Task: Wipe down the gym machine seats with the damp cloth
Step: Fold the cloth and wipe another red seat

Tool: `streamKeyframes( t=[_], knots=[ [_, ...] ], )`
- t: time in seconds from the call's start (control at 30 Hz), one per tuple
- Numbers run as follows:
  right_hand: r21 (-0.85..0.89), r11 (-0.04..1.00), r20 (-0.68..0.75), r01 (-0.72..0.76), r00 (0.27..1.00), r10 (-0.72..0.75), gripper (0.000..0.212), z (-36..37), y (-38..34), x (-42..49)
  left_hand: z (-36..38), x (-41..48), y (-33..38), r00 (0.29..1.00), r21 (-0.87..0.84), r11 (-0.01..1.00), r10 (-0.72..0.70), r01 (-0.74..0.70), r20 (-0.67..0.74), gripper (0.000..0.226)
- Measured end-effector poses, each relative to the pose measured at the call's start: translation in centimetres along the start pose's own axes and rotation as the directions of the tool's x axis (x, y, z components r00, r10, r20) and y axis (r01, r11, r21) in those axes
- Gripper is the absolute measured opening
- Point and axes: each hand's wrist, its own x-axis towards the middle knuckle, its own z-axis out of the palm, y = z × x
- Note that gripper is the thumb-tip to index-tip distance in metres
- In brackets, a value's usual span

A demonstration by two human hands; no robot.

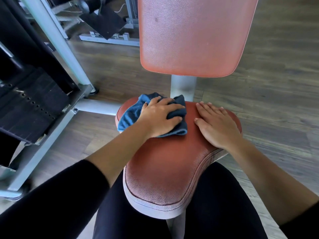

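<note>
Legs in black leggings (215, 204) straddle the front lip of the seat (164, 161), a red-brown padded vinyl pad w/ a worn, paler front edge and stitched piping. Further back, L hand (160, 116) lies on the blue cloth (131, 114), fingers spread and only lightly bent, pressing down on it rather than clenching it (the cloth is bunched, darker folds poking out past the fingertips). Cloth sits on the seat's rear-left corner, one edge hanging just over the side. R hand (219, 125) is flat on the rear-right of the seat, fingers straight and together, holding nothing; looks like a brace. Backrest (189, 35) stands upright behind on a grey post (183, 88); weight stack (31, 104) and grey frame (51, 40) to the left, wood-look floor (276, 83) all round. Risks, as I judge them: a bunched cloth touches only a small patch, so strokes may leave strips dry, esp. along the piping and front lip; the overhanging edge could slide off the side on a leftward sweep; a damp vinyl surface may let the bracing palm skid; a push straight back could jam fingers against the post. Writing: no brand, label or text readable anywhere.
</note>
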Motion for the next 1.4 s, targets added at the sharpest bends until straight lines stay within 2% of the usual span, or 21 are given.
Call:
streamKeyframes(
  t=[0.1, 0.17, 0.27, 0.37, 0.43, 0.53, 0.63, 0.73, 0.8, 0.87, 1.03, 1.1, 1.17, 1.3, 1.37, 1.4],
  knots=[
    [-0.019, 1.000, 0.003, 0.001, 1.000, -0.001, 0.055, 0.1, 0.1, 0.0, -0.2, -3.3, -1.0, 0.970, -0.098, 0.970, 0.212, -0.223, -0.117, 0.051],
    [-0.030, 1.000, 0.005, 0.004, 1.000, -0.004, 0.055, 0.2, 0.2, 0.0, -0.6, -4.3, -2.9, 0.941, -0.138, 0.945, 0.265, -0.297, -0.213, 0.045],
    [-0.034, 0.999, -0.004, 0.004, 1.000, -0.004, 0.056, 0.4, 0.1, 0.1, -0.5, -2.6, -6.0, 0.940, -0.097, 0.964, 0.213, -0.246, -0.267, 0.042],
    [-0.044, 0.999, -0.026, -0.003, 1.000, 0.002, 0.056, 0.5, 0.1, 0.1, -0.1, 0.5, -5.7, 0.967, -0.034, 0.999, 0.027, -0.037, -0.253, 0.052],
    [-0.051, 0.999, -0.043, -0.007, 0.999, 0.004, 0.057, 0.6, 0.1, 0.1, 0.2, 2.2, -3.9, 0.980, 0.024, 0.997, -0.061, 0.067, -0.190, 0.049],
    [-0.029, 0.999, -0.054, -0.014, 0.998, 0.012, 0.066, 0.7, 0.0, 0.0, 0.6, 2.0, -0.7, 0.991, 0.044, 0.999, -0.012, 0.019, -0.134, 0.043],
    [-0.025, 1.000, -0.036, -0.014, 0.999, 0.013, 0.073, 0.7, -0.1, -0.4, 0.5, -1.5, 0.4, 0.993, -0.056, 0.994, 0.090, -0.095, -0.078, 0.047],
    [-0.025, 0.999, -0.009, -0.028, 1.000, 0.028, 0.072, 0.6, -0.1, -0.5, -0.4, -4.6, -0.6, 0.980, -0.112, 0.976, 0.175, -0.186, -0.099, 0.045],
    [-0.024, 0.999, 0.014, -0.049, 0.999, 0.049, 0.069, 0.3, -0.4, -0.4, -0.9, -4.7, -2.3, 0.977, -0.132, 0.972, 0.177, -0.193, -0.120, 0.041],
    [-0.038, 0.997, 0.041, -0.063, 0.997, 0.064, 0.068, 0.0, -0.6, -0.4, -1.0, -3.3, -3.5, 0.985, -0.111, 0.986, 0.108, -0.123, -0.133, 0.041],
    [-0.055, 0.995, 0.102, -0.081, 0.991, 0.087, 0.068, -0.7, -1.0, -0.3, -0.4, 2.1, -1.5, 0.971, -0.027, 0.974, -0.226, 0.224, -0.085, 0.044],
    [-0.055, 0.995, 0.124, -0.080, 0.989, 0.086, 0.069, -0.8, -1.1, -0.3, 0.3, 2.6, 0.3, 0.964, -0.012, 0.966, -0.258, 0.258, -0.067, 0.044],
    [-0.046, 0.995, 0.129, -0.083, 0.988, 0.088, 0.068, -0.9, -1.1, -0.3, 0.5, 1.5, 1.6, 0.982, -0.011, 0.983, -0.182, 0.182, -0.058, 0.042],
    [-0.039, 0.997, 0.188, -0.064, 0.980, 0.070, 0.071, -1.3, -1.0, -0.1, -0.5, -3.6, 1.0, 0.994, -0.035, 0.994, 0.106, -0.106, -0.002, 0.044],
    [-0.057, 0.995, 0.248, -0.077, 0.965, 0.089, 0.072, -1.6, -1.2, 0.0, -1.3, -5.2, -1.1, 0.988, -0.084, 0.985, 0.152, -0.153, -0.026, 0.045],
    [-0.077, 0.992, 0.273, -0.098, 0.955, 0.115, 0.070, -1.7, -1.5, 0.0, -1.5, -5.5, -2.0, 0.991, -0.097, 0.987, 0.128, -0.132, -0.047, 0.043]
  ],
)
